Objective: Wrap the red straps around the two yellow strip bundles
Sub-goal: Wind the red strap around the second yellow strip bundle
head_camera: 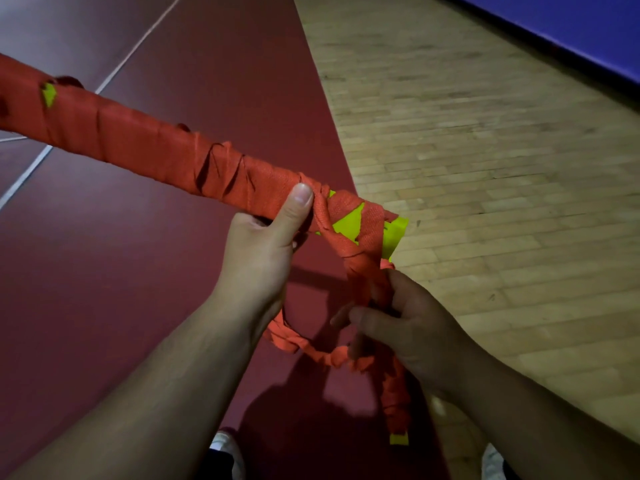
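A long yellow strip bundle (394, 233), almost fully covered by red strap (138, 143), runs from the upper left to the middle. Yellow shows only in small gaps and at the near end. My left hand (263, 247) grips the bundle from below near that end, its thumb pressed on top of the wrapping. My right hand (405, 323) holds the loose red strap tail (360, 278) just below the bundle's end. The rest of the tail loops under my hands and hangs down to a yellow tip (398, 438).
Below is a dark red floor (173, 306) with white lines, meeting a wooden floor (502, 185) on the right. A blue wall (588, 29) edges the far right. My shoes (225, 452) show at the bottom.
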